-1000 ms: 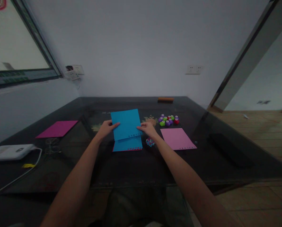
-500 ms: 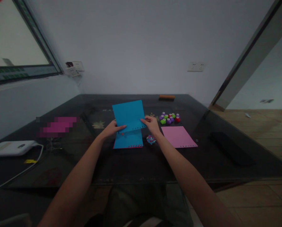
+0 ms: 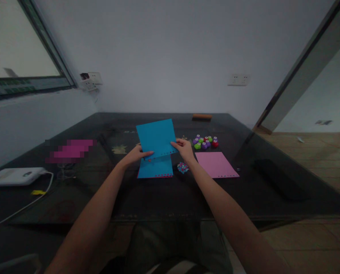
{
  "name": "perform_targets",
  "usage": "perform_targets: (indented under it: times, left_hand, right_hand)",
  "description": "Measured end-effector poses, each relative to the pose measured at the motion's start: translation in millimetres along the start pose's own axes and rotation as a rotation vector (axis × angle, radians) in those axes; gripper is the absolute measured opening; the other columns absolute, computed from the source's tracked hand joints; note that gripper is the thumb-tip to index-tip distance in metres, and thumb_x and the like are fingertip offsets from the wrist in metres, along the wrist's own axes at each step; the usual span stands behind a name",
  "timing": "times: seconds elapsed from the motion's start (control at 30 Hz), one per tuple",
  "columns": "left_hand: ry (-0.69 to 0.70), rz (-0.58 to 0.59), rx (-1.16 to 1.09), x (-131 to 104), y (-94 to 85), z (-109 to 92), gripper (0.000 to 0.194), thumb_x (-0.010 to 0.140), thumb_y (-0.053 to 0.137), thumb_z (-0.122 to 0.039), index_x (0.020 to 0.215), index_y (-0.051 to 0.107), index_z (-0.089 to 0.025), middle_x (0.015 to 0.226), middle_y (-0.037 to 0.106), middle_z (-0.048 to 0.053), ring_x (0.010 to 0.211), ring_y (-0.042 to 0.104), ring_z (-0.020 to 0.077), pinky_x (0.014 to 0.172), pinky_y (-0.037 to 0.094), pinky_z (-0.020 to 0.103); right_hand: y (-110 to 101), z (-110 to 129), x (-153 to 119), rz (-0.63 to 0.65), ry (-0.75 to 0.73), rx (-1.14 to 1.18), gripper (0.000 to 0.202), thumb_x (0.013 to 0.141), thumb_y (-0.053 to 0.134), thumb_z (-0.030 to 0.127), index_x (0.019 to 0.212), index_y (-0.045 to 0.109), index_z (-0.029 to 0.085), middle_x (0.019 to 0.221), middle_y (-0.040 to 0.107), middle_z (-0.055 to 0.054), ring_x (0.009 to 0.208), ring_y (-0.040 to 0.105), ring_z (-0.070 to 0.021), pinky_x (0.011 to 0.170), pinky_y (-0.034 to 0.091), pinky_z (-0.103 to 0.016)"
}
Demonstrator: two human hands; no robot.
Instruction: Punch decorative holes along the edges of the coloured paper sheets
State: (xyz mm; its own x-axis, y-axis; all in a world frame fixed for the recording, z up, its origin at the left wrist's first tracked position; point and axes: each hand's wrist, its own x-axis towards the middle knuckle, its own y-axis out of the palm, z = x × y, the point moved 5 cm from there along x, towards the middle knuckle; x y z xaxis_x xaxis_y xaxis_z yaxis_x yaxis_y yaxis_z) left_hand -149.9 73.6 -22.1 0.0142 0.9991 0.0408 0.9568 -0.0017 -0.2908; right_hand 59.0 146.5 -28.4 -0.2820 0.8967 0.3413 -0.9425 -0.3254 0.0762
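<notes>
A blue sheet of paper (image 3: 155, 137) is held up, tilted, between my two hands; small marks or holes run along its lower edge. My left hand (image 3: 135, 155) pinches its lower left corner, thumb in front. At the lower right edge, my right hand (image 3: 183, 148) grips it between thumb and fingers. Below lies another blue sheet (image 3: 155, 169) on the table, also with a row of holes, and a red edge shows beneath it. To its right sits a small heap of pink, blue and white bits (image 3: 183, 167). A pink sheet (image 3: 216, 164) with holes along its near edge lies farther right.
Several purple, green and red eyed pieces (image 3: 205, 142) cluster behind the pink sheet. A brown stick (image 3: 202, 117) lies near the wall. On the dark table's (image 3: 158, 201) left are a pixelated magenta thing (image 3: 73, 149) and a white device (image 3: 17, 177) with a cable. A black case (image 3: 278, 179) lies right.
The view has shifted very slightly. Both hands keep their hold on the raised blue sheet, which has hardly moved.
</notes>
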Motion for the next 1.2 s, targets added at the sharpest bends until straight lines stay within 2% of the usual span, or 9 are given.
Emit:
perform_targets:
  times: [0.2,0.37,0.47,0.53,0.6,0.7,0.77,1.0,1.2]
  left_hand:
    - [-0.037,0.018,-0.017,0.1,-0.3,1.1,0.026,0.058,0.074,-0.039,0.068,0.068,-0.016,0.076,0.071,0.008,0.065,0.062,0.0196,0.065,0.05,0.031]
    - [-0.046,0.006,-0.039,-0.9,2.4,1.8,0.04,0.055,0.075,-0.039,0.087,0.067,-0.017,0.088,0.071,0.007,0.075,0.064,0.0217,0.07,0.051,0.033]
    - [-0.031,0.002,-0.022,1.9,0.7,5.1,0.038,0.055,0.075,-0.041,0.082,0.066,-0.016,0.08,0.07,0.006,0.068,0.063,0.0199,0.065,0.05,0.031]
    - [-0.02,-0.061,-0.005,5.2,-5.6,8.5,0.034,0.056,0.074,-0.043,0.071,0.065,-0.015,0.067,0.068,0.006,0.059,0.06,0.0179,0.057,0.048,0.028]
    - [0.0,-0.173,-0.03,8.2,-14.5,11.6,0.033,0.056,0.074,-0.043,0.067,0.064,-0.014,0.062,0.066,0.006,0.053,0.057,0.0161,0.052,0.046,0.026]
    - [0.027,-0.348,-0.159,10.4,-26.5,16.3,0.034,0.054,0.076,-0.039,0.075,0.065,-0.014,0.071,0.068,0.007,0.055,0.059,0.0154,0.051,0.045,0.025]
    - [0.031,-0.413,-0.253,11.0,-30.8,19.2,0.038,0.054,0.076,-0.037,0.081,0.065,-0.013,0.078,0.069,0.009,0.057,0.06,0.0155,0.051,0.044,0.025]
    - [0.047,-0.541,-0.434,9.4,-40.5,21.4,0.043,0.051,0.077,-0.034,0.084,0.064,-0.011,0.081,0.068,0.007,0.057,0.059,0.0123,0.051,0.042,0.023]
    - [0.048,-0.566,-0.461,5.8,-40.8,16.4,0.044,0.048,0.078,-0.037,0.079,0.064,-0.009,0.075,0.068,0.007,0.059,0.059,0.0133,0.051,0.04,0.022]
  right_hand:
    - [-0.4,-1.3,0.1,-0.015,-0.009,0.005,0.029,0.06,0.072,0.043,0.072,0.065,0.018,0.07,0.065,-0.001,0.065,0.058,-0.0153,0.063,0.046,-0.029]
    - [1.2,-0.9,0.1,0.006,-0.009,0.002,0.028,0.061,0.071,0.042,0.073,0.064,0.017,0.069,0.064,-0.001,0.063,0.057,-0.0145,0.061,0.045,-0.028]
    - [0.3,1.8,-0.1,-0.012,-0.031,-0.049,0.029,0.063,0.068,0.044,0.073,0.064,0.017,0.069,0.064,-0.001,0.065,0.057,-0.0147,0.061,0.044,-0.027]
    - [-0.9,5.1,-0.9,-0.032,-0.046,-0.087,0.031,0.066,0.065,0.046,0.074,0.065,0.016,0.07,0.065,-0.002,0.065,0.058,-0.0145,0.059,0.043,-0.025]
    - [-0.6,7.4,-1.9,-0.018,-0.039,-0.106,0.033,0.071,0.06,0.048,0.075,0.065,0.016,0.07,0.066,-0.003,0.065,0.059,-0.0143,0.058,0.043,-0.025]
    - [1.5,7.5,-3.0,0.029,-0.021,-0.129,0.037,0.075,0.055,0.05,0.075,0.066,0.015,0.068,0.067,-0.005,0.063,0.06,-0.0143,0.058,0.043,-0.025]
    - [2.3,5.1,-2.9,0.046,-0.019,-0.157,0.037,0.075,0.055,0.05,0.073,0.066,0.015,0.067,0.067,-0.006,0.061,0.059,-0.0143,0.057,0.043,-0.025]
    - [12.1,1.1,-3.3,0.128,-0.088,-0.323,0.032,0.078,0.054,0.042,0.068,0.066,0.014,0.065,0.065,-0.005,0.061,0.058,-0.0149,0.059,0.041,-0.026]
    - [25.8,-3.3,11.7,0.165,-0.065,-0.542,0.028,0.079,0.053,0.035,0.069,0.067,0.014,0.065,0.065,-0.004,0.062,0.058,-0.0152,0.061,0.04,-0.025]
